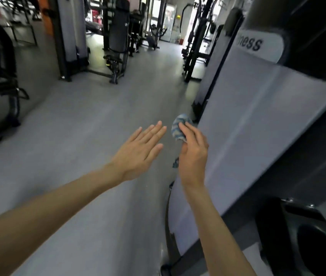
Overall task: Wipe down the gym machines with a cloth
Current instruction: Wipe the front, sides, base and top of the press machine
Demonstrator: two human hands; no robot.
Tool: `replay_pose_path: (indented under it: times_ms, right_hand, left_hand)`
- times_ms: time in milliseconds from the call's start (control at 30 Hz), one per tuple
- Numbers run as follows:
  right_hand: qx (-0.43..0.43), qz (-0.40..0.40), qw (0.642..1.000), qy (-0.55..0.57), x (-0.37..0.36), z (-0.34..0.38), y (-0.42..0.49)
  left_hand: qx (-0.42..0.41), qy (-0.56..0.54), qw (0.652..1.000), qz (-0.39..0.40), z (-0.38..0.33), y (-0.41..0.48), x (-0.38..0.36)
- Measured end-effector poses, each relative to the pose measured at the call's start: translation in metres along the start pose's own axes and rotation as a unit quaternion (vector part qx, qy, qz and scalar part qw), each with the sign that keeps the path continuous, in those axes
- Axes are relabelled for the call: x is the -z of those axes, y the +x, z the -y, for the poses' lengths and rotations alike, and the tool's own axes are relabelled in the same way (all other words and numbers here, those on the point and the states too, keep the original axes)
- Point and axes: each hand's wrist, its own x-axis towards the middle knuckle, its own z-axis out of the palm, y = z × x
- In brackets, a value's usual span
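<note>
Head view: the right hand holds a small blue and white cloth. The fingers curl over the cloth and squeeze it into a ball. Most of the cloth pokes out past the fingertips, on the far side of the hand. A little blue bit hangs down under the palm.

The cloth is just beside the left edge of a big pale panel on a gym machine. I cannot tell if the cloth touches the panel. The back of the right hand faces up, and the arm runs along the low edge of the panel.

The left hand is to the left of the cloth. It is flat, with the fingers straight and close together, and it holds nothing. Its fingertips are very near the cloth, with a thin gap between them. It hangs in the air over the grey floor.

At the top of the pale panel is a white label with dark letters that end in "ness". Low on the right, near the camera, is a black round part of the machine. It is blurry.

Far down the room stands a black seat machine on the floor. More dark gym frames stand on the left and at the back.
</note>
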Motion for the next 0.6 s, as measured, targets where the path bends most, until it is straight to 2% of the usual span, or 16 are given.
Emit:
replay_pose_path:
  times_ms: [133,267,433,600]
  right_hand:
    - [0.014,-0.089,0.996,0.016,0.020,0.029,0.084]
    - [0.030,-0.101,0.994,0.014,0.044,0.055,0.161]
    - [0.079,-0.175,0.973,-0.128,0.087,0.032,0.246]
    - [0.110,-0.264,0.924,-0.254,0.116,0.012,0.327]
  left_hand:
    - [-0.056,0.019,0.998,-0.037,-0.022,0.052,0.060]
    - [-0.152,0.061,0.984,-0.071,-0.044,0.109,0.107]
    - [-0.192,0.040,0.975,-0.104,-0.064,0.175,0.144]
    - [-0.244,0.052,0.960,-0.125,-0.074,0.255,0.161]
